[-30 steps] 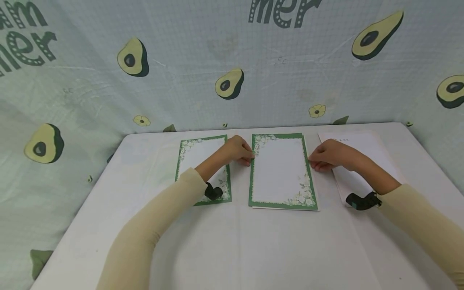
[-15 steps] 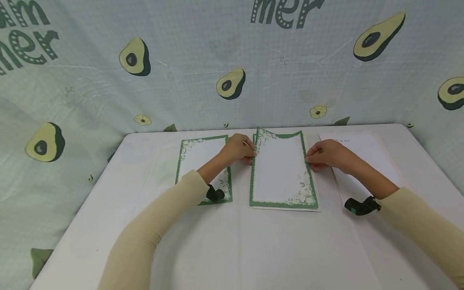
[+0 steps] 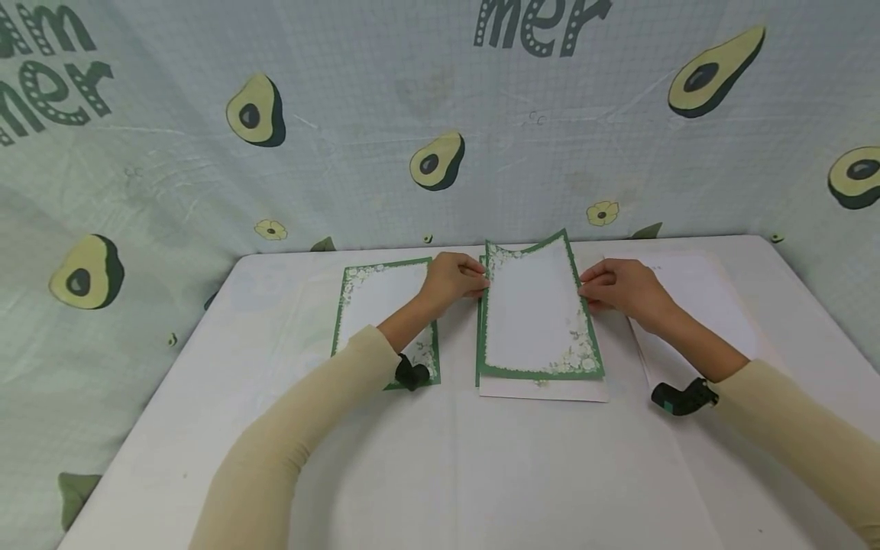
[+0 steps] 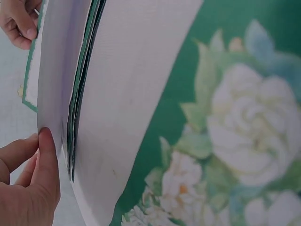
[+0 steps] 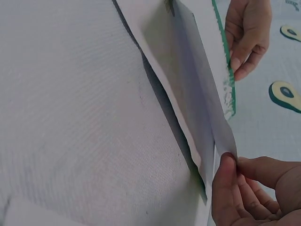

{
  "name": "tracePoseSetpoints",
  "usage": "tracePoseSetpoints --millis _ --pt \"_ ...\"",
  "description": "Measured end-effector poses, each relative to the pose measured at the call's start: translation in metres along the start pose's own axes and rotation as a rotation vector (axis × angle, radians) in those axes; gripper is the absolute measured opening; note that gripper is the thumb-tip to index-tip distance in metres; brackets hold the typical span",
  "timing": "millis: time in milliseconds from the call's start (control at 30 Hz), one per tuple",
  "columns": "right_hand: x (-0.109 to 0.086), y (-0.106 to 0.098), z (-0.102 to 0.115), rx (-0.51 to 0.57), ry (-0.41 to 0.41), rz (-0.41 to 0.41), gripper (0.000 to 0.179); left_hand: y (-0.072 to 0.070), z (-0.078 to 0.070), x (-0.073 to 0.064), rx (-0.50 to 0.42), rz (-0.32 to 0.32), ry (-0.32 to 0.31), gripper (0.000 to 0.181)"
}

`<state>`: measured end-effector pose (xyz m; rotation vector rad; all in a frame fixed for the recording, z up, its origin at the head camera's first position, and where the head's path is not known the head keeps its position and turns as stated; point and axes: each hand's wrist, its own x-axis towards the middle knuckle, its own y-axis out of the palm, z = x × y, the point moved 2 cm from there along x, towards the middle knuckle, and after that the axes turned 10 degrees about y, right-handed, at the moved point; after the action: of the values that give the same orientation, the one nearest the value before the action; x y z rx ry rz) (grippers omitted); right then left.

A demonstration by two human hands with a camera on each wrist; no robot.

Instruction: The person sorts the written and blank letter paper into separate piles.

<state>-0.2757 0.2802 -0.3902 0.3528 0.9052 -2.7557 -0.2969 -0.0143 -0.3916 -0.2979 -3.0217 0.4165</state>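
Observation:
A sheet of paper (image 3: 536, 305) with a green floral border is held between both hands, its top edge bowed and lifted. My left hand (image 3: 454, 279) pinches its left edge; my right hand (image 3: 622, 289) pinches its right edge. Beneath it lies a small stack of paper (image 3: 543, 389), whose white lower edge and green left margin show. In the left wrist view, the left hand's thumb and finger (image 4: 47, 146) grip the raised sheet's edge above several green-edged sheets. The right wrist view shows the right fingers (image 5: 228, 167) pinching the opposite edge, with a gap under the sheet.
Another green-bordered sheet (image 3: 381, 294) lies to the left, partly under the left forearm. At the right, a white sheet (image 3: 701, 305) with faint print lies under the right forearm. The white table (image 3: 454, 473) meets an avocado-patterned cloth (image 3: 344, 99) behind.
Both hands have lifted the top green-bordered sheet from the stack, first its top edge, then its lower edge moving away. More of the white paper below now shows.

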Motion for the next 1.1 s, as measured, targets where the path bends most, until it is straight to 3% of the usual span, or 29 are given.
tracePoseSetpoints --millis 233,433,667,900,1100 --pt "-0.002 0.000 0.003 -0.050 -0.005 -0.041 0.035 -0.003 0.007 0.005 -0.013 -0.017 0.036 0.022" --pt "-0.004 0.001 0.008 -0.060 -0.053 -0.096 0.034 -0.014 0.007 0.005 -0.105 -0.056 0.038 0.022" --pt "-0.004 0.006 0.014 0.012 -0.135 -0.161 0.031 -0.027 -0.002 -0.001 -0.149 -0.097 0.087 0.025" --pt "-0.001 0.016 0.022 0.105 -0.155 -0.217 0.030 -0.037 -0.003 -0.006 -0.144 -0.157 0.145 0.024" --pt "0.000 0.021 0.031 0.205 -0.165 -0.223 0.027 -0.044 -0.003 -0.012 -0.214 -0.213 0.181 0.024"
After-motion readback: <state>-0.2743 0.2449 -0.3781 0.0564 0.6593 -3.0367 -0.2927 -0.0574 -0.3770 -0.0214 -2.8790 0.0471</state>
